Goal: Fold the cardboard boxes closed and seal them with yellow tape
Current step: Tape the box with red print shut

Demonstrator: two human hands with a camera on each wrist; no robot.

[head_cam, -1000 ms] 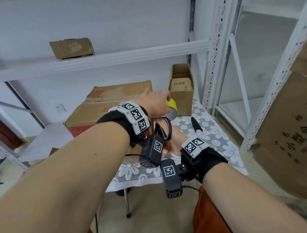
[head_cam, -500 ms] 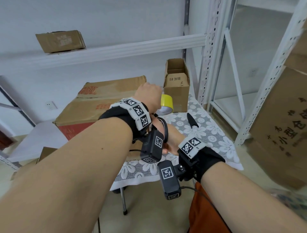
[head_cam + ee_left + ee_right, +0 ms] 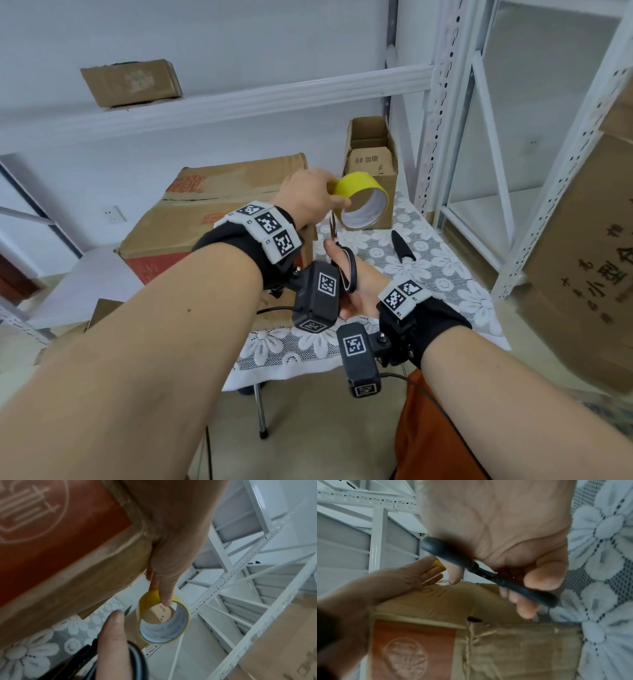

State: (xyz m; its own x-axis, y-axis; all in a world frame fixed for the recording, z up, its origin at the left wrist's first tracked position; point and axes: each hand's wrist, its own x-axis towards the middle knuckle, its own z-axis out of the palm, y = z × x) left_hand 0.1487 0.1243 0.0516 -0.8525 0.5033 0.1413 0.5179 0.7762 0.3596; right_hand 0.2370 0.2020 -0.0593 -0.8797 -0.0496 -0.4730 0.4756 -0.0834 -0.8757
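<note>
My left hand [image 3: 334, 193] holds the yellow tape roll [image 3: 363, 202] in the air, fingers over its rim and its white core facing me. The same roll [image 3: 164, 622] shows in the left wrist view, pinched at the top edge. Just below it my right hand [image 3: 363, 284] grips black-handled scissors [image 3: 352, 274], blades pointing up toward the roll. The right wrist view shows fingers curled through the scissors' handles [image 3: 488, 574]. A large closed cardboard box [image 3: 212, 212] with red print sits on the table to the left. A small open box [image 3: 371, 161] stands behind the tape.
A white lace tablecloth [image 3: 445, 274] covers the small table; a black knife-like tool [image 3: 403, 250] lies on it to the right. White metal shelving [image 3: 442, 113] stands behind and right. Another box [image 3: 132, 82] sits on the upper shelf. Big printed cardboard [image 3: 589, 257] leans at right.
My left hand has lifted and tilted the tape roll so its core faces me. The scissors in my right hand have come up, blades now showing under the roll.
</note>
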